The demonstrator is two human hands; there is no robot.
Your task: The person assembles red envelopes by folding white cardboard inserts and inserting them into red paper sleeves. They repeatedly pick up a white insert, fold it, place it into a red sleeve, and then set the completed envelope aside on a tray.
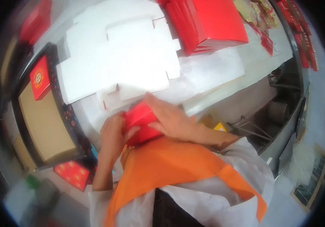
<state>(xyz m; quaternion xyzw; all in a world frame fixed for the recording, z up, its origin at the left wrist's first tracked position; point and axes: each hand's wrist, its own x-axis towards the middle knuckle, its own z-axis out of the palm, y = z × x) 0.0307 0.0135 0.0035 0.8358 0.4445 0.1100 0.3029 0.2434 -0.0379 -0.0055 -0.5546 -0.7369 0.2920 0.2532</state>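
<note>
Both hands hold a small glossy red cardboard box (140, 119) at the near edge of the table, close to the orange apron. My left hand (114, 133) grips its left end, with the thumb on the near side. My right hand (171, 119) lies along its right end, fingers stretched over the far side and thumb on the near face. Just beyond the box is a pile of flat white die-cut cardboard blanks (122, 56), overlapping one another. Whether the held box is fully closed cannot be told.
On the left, a dark-rimmed tray (47, 127) holds a red box with a round emblem (40, 78). Large red folded boxes (219, 22) stand at the back right, beside gold and red packets (260, 17). A metal-framed opening (264, 113) lies right of the table.
</note>
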